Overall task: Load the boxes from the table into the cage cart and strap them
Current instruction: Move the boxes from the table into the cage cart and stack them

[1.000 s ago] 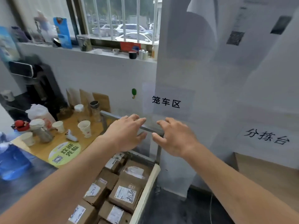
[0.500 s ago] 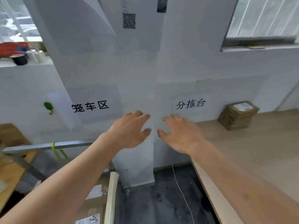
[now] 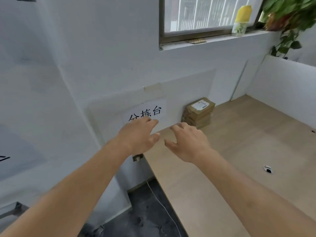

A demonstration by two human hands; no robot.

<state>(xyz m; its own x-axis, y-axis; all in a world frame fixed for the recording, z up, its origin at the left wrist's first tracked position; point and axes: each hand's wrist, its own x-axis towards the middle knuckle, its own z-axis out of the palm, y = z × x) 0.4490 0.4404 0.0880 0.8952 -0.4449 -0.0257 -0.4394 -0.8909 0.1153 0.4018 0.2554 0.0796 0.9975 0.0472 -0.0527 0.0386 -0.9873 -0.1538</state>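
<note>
A stack of brown cardboard boxes point(image 3: 199, 112) with a white label on top stands on the wooden table point(image 3: 239, 142), against the white wall. My left hand point(image 3: 138, 135) and my right hand point(image 3: 186, 142) are stretched out side by side, empty, fingers spread, above the table's near-left corner. The stack lies just beyond and to the right of my right hand, apart from it. A bit of the cage cart's metal frame point(image 3: 12, 211) shows at the bottom left; its inside is out of view.
A paper sign point(image 3: 150, 112) with black characters hangs on the wall behind my left hand. A window sill above holds a yellow-capped bottle point(image 3: 242, 19) and a green plant point(image 3: 290, 17). A white cable point(image 3: 164, 206) runs over the dark floor beside the table. A cable hole point(image 3: 267, 169) sits in the tabletop.
My view has swung right, away from the cage cart with its loaded boxes, to the table. Both empty hands have moved with it, closer to the stack of boxes.
</note>
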